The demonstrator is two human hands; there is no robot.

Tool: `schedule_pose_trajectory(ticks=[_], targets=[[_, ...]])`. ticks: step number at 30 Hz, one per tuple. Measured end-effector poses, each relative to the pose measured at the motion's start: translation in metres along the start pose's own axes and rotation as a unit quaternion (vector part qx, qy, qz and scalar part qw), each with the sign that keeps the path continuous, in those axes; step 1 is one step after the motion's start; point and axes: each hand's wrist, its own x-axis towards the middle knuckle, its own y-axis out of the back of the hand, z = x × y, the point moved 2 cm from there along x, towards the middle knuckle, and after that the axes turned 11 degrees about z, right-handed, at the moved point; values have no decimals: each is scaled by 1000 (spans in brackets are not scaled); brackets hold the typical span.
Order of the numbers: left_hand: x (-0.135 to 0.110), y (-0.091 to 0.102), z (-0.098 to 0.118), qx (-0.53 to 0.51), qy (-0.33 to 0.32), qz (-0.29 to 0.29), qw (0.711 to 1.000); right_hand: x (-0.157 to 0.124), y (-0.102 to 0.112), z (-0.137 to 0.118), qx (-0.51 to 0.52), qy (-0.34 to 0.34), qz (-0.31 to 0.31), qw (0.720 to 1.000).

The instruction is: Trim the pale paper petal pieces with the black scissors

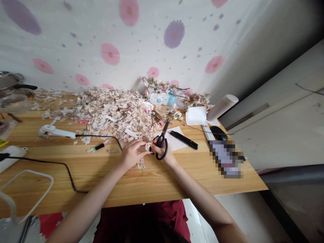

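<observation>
My right hand has its fingers through the loops of black-handled scissors, whose blades point away from me. My left hand is close beside them, pinching a small pale paper petal at the blades' lower end. A large heap of cut pale petals lies just beyond both hands, and a few loose scraps sit below them on the wooden table.
A black marker and white paper lie right of the scissors. Beyond stand artificial blossom sprigs, a small glass dish and a white cylinder. A white corded tool lies left, with black cables across the table. A blurred phone sits right; a wall with flower patterns stands behind.
</observation>
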Motion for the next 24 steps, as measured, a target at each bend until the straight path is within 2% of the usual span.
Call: schedule_pose_trajectory(ticks=[6, 15, 24], targets=[[2, 2, 7, 38, -27, 7, 999, -1, 0, -4, -9, 2, -6, 1000], [-4, -2, 3, 77, -19, 31, 996, -1, -3, 4, -41, 11, 9, 999], [-3, -6, 5, 59, -28, 1, 998, 1, 2, 12, -83, 51, 19, 995]])
